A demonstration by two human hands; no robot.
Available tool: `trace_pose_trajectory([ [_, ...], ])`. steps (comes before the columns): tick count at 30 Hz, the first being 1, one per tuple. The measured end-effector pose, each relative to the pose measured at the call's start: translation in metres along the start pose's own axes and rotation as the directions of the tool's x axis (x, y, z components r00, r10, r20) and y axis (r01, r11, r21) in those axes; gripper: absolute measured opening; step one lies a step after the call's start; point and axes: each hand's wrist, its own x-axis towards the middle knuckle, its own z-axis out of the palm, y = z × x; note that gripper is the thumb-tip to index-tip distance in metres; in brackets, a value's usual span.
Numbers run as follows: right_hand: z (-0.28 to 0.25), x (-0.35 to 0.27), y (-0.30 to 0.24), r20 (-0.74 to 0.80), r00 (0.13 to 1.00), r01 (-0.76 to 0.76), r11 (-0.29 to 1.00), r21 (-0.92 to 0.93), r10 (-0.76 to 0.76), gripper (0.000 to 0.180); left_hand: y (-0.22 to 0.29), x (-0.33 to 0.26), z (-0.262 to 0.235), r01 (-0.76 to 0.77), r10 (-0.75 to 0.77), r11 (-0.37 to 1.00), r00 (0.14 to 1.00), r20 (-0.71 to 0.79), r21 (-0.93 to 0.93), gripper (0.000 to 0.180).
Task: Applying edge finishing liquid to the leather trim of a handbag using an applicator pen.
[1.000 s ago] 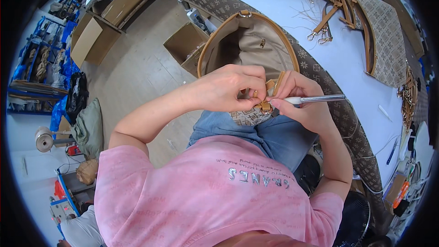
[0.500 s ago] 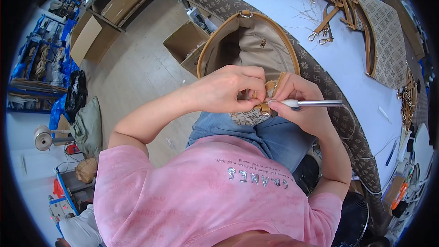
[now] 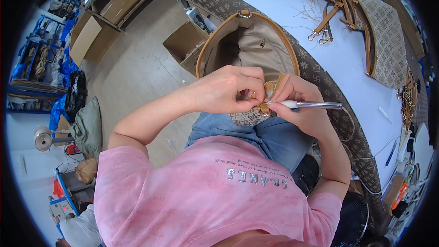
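My left hand (image 3: 228, 89) pinches the bag (image 3: 249, 48) zipper end on my lap; my right hand (image 3: 297, 105), at 3 o'clock, is closed on a metal tool (image 3: 315, 105). The bag looks soft and floppy, best gripped at its stiff tan rim.

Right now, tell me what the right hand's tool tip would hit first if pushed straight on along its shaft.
The right hand holds a thin metal tool pointing left. Its tip sits at the handbag's zipper end, so that comes first, then probably the left hand's fingertips; depth is unclear.
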Motion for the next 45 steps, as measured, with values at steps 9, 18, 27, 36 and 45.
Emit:
trace_pose_trajectory([
  [9,-0.008,0.006,0.000,0.027,0.999,-0.041,0.992,0.119,0.038,0.013,-0.004,-0.001,-0.003,0.014,-0.014,1.000,1.000,-0.021,-0.019,0.007],
  [18,-0.038,-0.004,-0.007,-0.424,0.884,0.447,0.621,0.644,-0.196,0.008,0.016,0.007,-0.019,-0.061,0.069,0.981,0.997,-0.039,0.183,0.035],
  [27,-0.047,-0.028,-0.085,-0.653,0.632,0.761,0.490,0.424,-0.417,0.011,0.061,0.047,-0.006,-0.055,-0.032,0.944,0.966,-0.258,-0.326,0.047],
  [36,-0.023,-0.030,-0.047,-0.560,0.790,0.538,0.721,0.437,-0.249,0.009,0.016,0.038,0.058,-0.030,-0.288,0.612,0.922,-0.258,-0.790,0.045],
  [45,-0.008,-0.030,0.010,-0.532,0.846,0.339,0.812,0.475,-0.042,0.011,-0.015,0.030,0.032,0.146,-0.205,0.943,0.963,-0.178,-0.297,0.038],
])
